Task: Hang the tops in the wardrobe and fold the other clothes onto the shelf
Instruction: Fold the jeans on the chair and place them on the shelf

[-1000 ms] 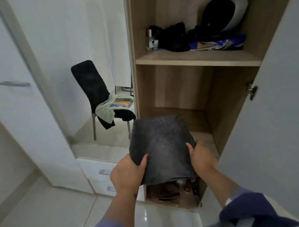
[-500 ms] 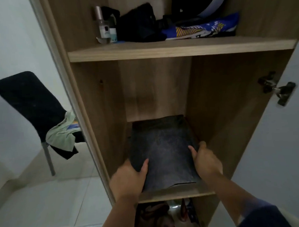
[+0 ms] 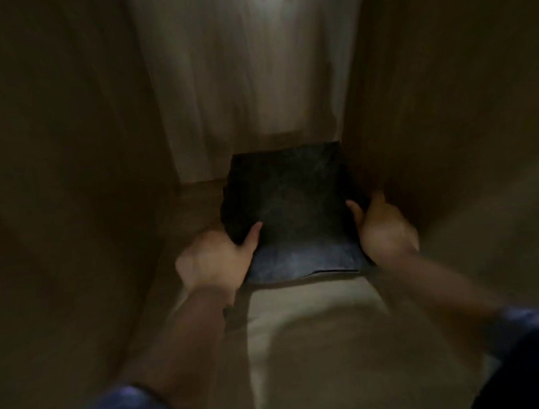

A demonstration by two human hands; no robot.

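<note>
Inside the dim, blurred wardrobe, the folded dark garment (image 3: 293, 209) lay on the wooden shelf (image 3: 313, 310), close to the right wall. Left hand (image 3: 215, 262) gripped its left edge, thumb on top; right hand (image 3: 383, 227) gripped its right edge.

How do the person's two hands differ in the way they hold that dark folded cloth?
The left hand grips the folded dark garment near its front corner, while the right hand holds farther back along the side. The left hand has open shelf beside it; the right sits close to the wardrobe wall. Both lay a thumb on top.
</note>
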